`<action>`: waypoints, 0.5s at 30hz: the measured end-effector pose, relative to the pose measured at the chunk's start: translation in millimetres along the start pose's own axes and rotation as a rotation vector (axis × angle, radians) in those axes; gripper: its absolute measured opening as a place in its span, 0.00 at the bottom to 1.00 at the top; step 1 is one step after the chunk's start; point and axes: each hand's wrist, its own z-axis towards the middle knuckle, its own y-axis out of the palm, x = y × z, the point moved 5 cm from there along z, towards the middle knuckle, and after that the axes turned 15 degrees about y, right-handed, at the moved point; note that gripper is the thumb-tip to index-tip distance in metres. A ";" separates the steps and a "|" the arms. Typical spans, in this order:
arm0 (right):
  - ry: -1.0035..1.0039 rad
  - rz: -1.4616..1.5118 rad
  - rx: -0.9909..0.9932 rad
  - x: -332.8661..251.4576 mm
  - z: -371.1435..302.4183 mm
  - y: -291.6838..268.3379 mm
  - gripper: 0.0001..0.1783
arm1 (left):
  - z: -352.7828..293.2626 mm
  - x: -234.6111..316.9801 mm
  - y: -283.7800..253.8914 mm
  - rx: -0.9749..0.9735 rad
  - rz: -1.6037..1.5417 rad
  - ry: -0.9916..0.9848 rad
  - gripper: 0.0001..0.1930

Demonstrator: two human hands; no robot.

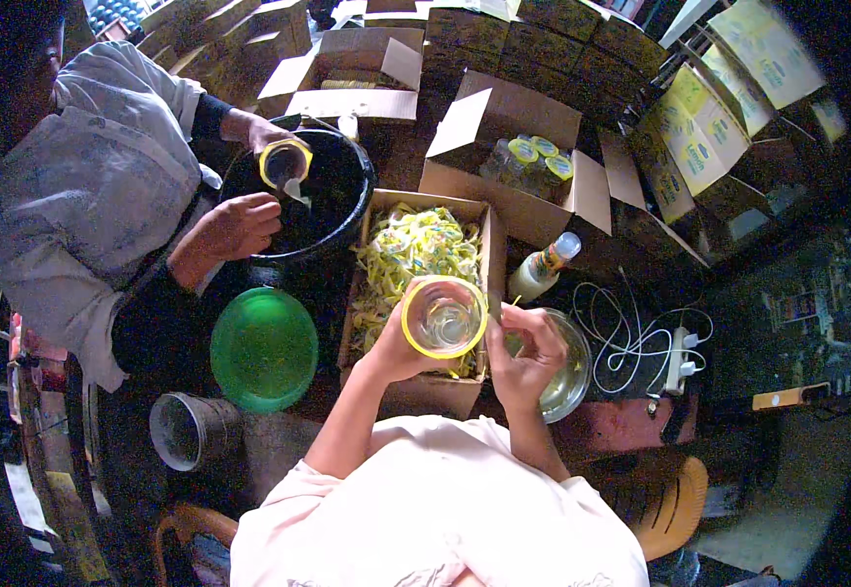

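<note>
My left hand (401, 344) is wrapped round a clear cup (445, 323) with a yellow rim, its round mouth facing up at me. Close against the right side of that rim is my right hand (526, 357), thumb and fingers drawn together; whatever they pinch is too small to make out. Under both hands stands an open cardboard box (487, 245) heaped with thin yellow and white strips (424, 245). A clear round bowl (574, 367) sits partly hidden behind my right hand.
At left a co-worker's hands (235, 230) hold a yellow-rimmed cup (286, 163) over a black tub (357, 205). Nearby are a green basin (264, 349), grey bucket (191, 430), bottle (545, 266), white cables (613, 338), power strip (680, 360) and a carton (484, 117) of lidded cups.
</note>
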 end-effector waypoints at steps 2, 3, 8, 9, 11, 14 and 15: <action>-0.019 -0.007 -0.010 -2.7 -0.8 -0.7 0.11 | -0.6 -0.9 -1.1 0.043 -0.064 -0.005 0.37; -0.036 -0.011 -0.020 -4.3 -1.4 -0.4 0.11 | -0.2 0.1 -1.6 0.043 -0.064 -0.005 0.37; -0.027 -0.027 -0.012 -6.1 -2.6 2.1 0.11 | -0.6 1.4 -1.7 -0.010 -0.005 -0.017 0.37; -0.027 -0.040 -0.013 -6.9 -2.2 2.6 0.11 | -0.7 1.5 -2.4 -0.009 -0.005 -0.015 0.37; -0.048 -0.035 -0.022 -5.3 -1.2 4.1 0.12 | -2.0 -1.3 -4.1 -0.014 -0.022 -0.081 0.37; -0.067 -0.037 -0.030 -5.9 -0.7 4.9 0.13 | -0.4 1.1 -4.5 -0.021 -0.025 -0.101 0.36; -0.067 -0.048 -0.029 -6.2 -0.8 5.4 0.13 | 0.0 1.8 -5.0 -0.021 -0.025 -0.102 0.36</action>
